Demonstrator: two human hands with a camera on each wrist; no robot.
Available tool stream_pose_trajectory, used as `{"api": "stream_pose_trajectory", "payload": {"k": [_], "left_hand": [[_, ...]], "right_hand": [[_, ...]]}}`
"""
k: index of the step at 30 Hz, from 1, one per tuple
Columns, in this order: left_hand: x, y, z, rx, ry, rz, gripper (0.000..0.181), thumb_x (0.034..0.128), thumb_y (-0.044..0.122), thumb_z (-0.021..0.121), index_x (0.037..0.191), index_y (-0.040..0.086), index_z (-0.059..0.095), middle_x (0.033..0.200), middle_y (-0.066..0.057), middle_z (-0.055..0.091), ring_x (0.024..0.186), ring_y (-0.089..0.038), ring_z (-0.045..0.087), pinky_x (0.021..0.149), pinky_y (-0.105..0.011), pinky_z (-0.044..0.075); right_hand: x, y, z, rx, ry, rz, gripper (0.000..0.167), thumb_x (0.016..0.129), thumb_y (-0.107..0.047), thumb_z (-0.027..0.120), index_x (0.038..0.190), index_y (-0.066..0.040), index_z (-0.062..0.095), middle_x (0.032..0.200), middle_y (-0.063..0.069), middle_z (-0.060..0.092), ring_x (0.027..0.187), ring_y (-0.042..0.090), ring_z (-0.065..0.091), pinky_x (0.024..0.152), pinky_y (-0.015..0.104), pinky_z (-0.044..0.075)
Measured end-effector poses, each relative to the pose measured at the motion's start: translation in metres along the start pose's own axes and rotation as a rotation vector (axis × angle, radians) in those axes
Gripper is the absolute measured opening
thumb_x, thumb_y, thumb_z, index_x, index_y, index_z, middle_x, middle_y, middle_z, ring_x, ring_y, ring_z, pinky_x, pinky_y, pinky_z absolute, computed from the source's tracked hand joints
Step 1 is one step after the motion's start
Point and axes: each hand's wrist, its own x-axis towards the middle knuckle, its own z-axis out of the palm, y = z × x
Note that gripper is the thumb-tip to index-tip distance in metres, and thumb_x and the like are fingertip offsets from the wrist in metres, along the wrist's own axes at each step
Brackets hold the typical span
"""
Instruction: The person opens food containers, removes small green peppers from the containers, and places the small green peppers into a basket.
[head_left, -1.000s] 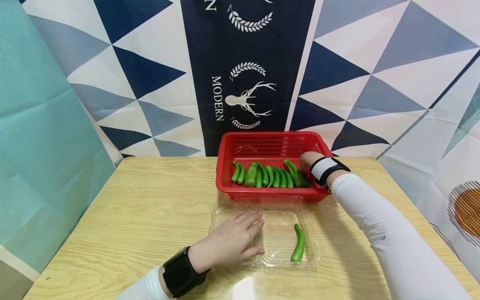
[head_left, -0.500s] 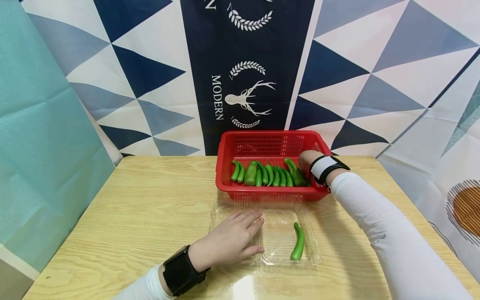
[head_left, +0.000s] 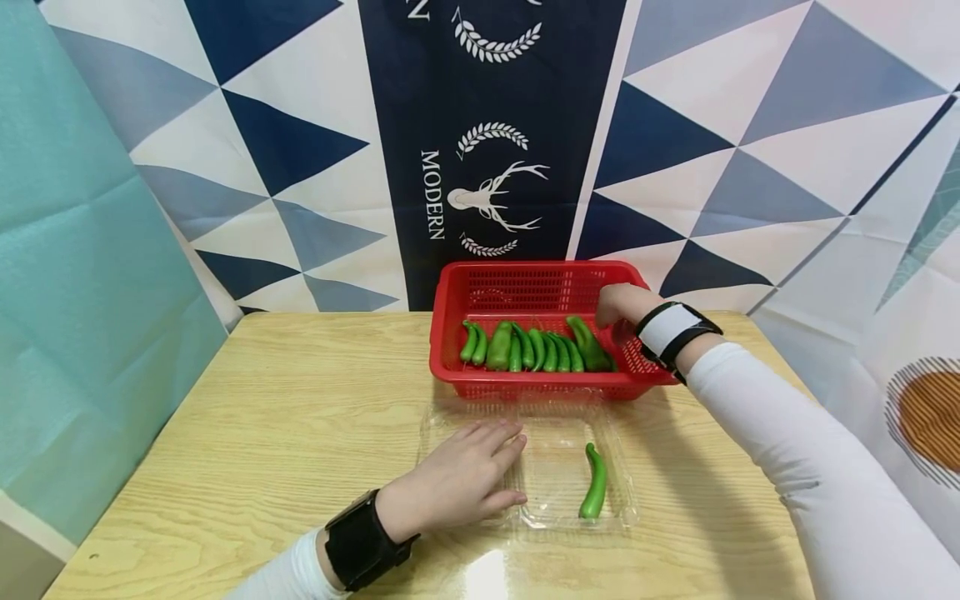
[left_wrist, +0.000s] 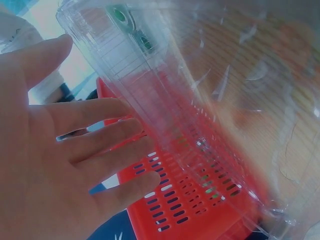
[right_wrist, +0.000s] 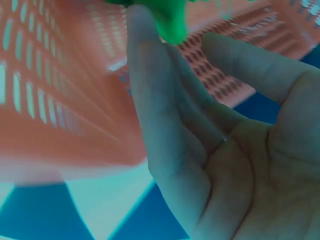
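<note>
My left hand (head_left: pixel 457 483) lies with extended fingers on the left part of a clear plastic container (head_left: pixel 555 437); its spread fingers (left_wrist: pixel 107 150) show beside the plastic in the left wrist view. One green chili pepper (head_left: pixel 595 483) lies at the container's right side. Behind stands a red basket (head_left: pixel 441 333) with a row of several green peppers (head_left: pixel 537 348). My right hand (head_left: pixel 626 302) reaches over the basket's right end, beside a larger green pepper (head_left: pixel 588 343). In the right wrist view a green pepper (right_wrist: pixel 170 20) is near the fingertips, while thumb and fingers stand apart.
The wooden table (head_left: pixel 277 417) extends on both sides of the container. A patterned cloth (head_left: pixel 495 108) hangs right behind the basket. At the left is a teal sheet (head_left: pixel 90 250).
My right hand has risen slightly and its wrist has shifted right over the basket's end. The left hand stays on the container. The peppers look unmoved.
</note>
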Motion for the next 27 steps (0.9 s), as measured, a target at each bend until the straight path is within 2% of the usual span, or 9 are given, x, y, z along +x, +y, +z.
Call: {"api": "stream_pose_trajectory", "payload": {"k": [2, 3, 5, 7, 9, 12, 14, 19, 27], "left_hand": [[0.000, 0.000, -0.001, -0.005, -0.009, -0.006, 0.069, 0.0937, 0.057, 0.044, 0.140, 0.005, 0.046, 0.146, -0.012, 0.043, 0.133, -0.027, 0.043, 0.109, -0.043, 0.037], [0.000, 0.000, -0.001, -0.007, -0.012, -0.008, 0.069, 0.0937, 0.057, 0.044, 0.140, 0.005, 0.046, 0.146, -0.012, 0.043, 0.133, -0.027, 0.043, 0.109, -0.043, 0.037], [0.000, 0.000, -0.001, -0.007, -0.015, -0.010, 0.069, 0.0939, 0.057, 0.044, 0.140, 0.006, 0.046, 0.146, -0.012, 0.043, 0.133, -0.027, 0.043, 0.109, -0.043, 0.037], [0.000, 0.000, -0.001, -0.009, -0.018, -0.011, 0.069, 0.0941, 0.056, 0.044, 0.140, 0.006, 0.046, 0.146, -0.012, 0.043, 0.133, -0.027, 0.043, 0.108, -0.043, 0.038], [0.001, 0.000, -0.001, -0.009, -0.016, -0.009, 0.069, 0.0942, 0.057, 0.043, 0.140, 0.006, 0.046, 0.146, -0.012, 0.043, 0.133, -0.027, 0.044, 0.108, -0.043, 0.038], [0.000, 0.000, -0.001, -0.009, -0.010, -0.004, 0.069, 0.0939, 0.057, 0.044, 0.140, 0.005, 0.047, 0.146, -0.012, 0.044, 0.133, -0.028, 0.044, 0.108, -0.044, 0.038], [0.000, 0.000, 0.000, -0.007, -0.003, -0.002, 0.069, 0.0938, 0.057, 0.044, 0.139, 0.005, 0.047, 0.146, -0.012, 0.044, 0.133, -0.028, 0.044, 0.108, -0.043, 0.038], [0.000, 0.000, 0.001, -0.005, 0.011, -0.003, 0.069, 0.0936, 0.057, 0.044, 0.140, 0.006, 0.047, 0.146, -0.011, 0.044, 0.133, -0.027, 0.044, 0.109, -0.043, 0.037], [0.000, 0.000, 0.000, -0.006, 0.010, 0.000, 0.069, 0.0936, 0.057, 0.044, 0.139, 0.006, 0.047, 0.146, -0.011, 0.043, 0.133, -0.027, 0.044, 0.109, -0.042, 0.037]], "right_hand": [[-0.046, -0.021, -0.004, 0.126, 0.078, 0.023, 0.030, 0.089, -0.014, 0.056, 0.104, 0.013, 0.055, 0.081, 0.019, 0.069, 0.069, 0.025, 0.071, 0.065, 0.036, 0.059], [-0.064, -0.028, -0.005, 0.159, 0.110, 0.010, 0.030, 0.089, -0.013, 0.057, 0.104, 0.013, 0.054, 0.076, 0.017, 0.069, 0.064, 0.023, 0.070, 0.062, 0.034, 0.059], [-0.096, -0.040, -0.008, 0.161, 0.163, -0.033, 0.028, 0.089, -0.013, 0.057, 0.103, 0.012, 0.054, 0.068, 0.011, 0.067, 0.058, 0.017, 0.068, 0.057, 0.029, 0.057], [-0.116, -0.046, -0.008, 0.135, 0.227, -0.083, 0.025, 0.091, -0.015, 0.057, 0.095, 0.010, 0.059, 0.061, 0.007, 0.065, 0.053, 0.014, 0.064, 0.054, 0.024, 0.054], [-0.134, -0.051, -0.006, 0.108, 0.309, -0.112, 0.023, 0.092, -0.018, 0.059, 0.084, 0.002, 0.065, 0.059, 0.004, 0.064, 0.053, 0.013, 0.061, 0.052, 0.024, 0.050], [-0.154, -0.054, 0.000, 0.101, 0.406, -0.152, 0.029, 0.092, -0.023, 0.060, 0.068, -0.006, 0.065, 0.054, 0.002, 0.057, 0.050, 0.013, 0.052, 0.048, 0.023, 0.040], [-0.166, -0.056, 0.006, 0.105, 0.465, -0.186, 0.029, 0.091, -0.023, 0.061, 0.067, -0.007, 0.063, 0.053, 0.001, 0.053, 0.049, 0.014, 0.048, 0.047, 0.024, 0.036], [-0.187, -0.059, 0.022, 0.083, 0.581, -0.255, 0.025, 0.089, -0.027, 0.064, 0.076, -0.005, 0.063, 0.055, 0.002, 0.054, 0.048, 0.015, 0.048, 0.048, 0.027, 0.036], [-0.207, -0.061, 0.051, 0.089, 0.660, -0.301, 0.022, 0.085, -0.026, 0.070, 0.077, -0.007, 0.063, 0.055, 0.001, 0.055, 0.046, 0.014, 0.048, 0.045, 0.025, 0.038]]}}
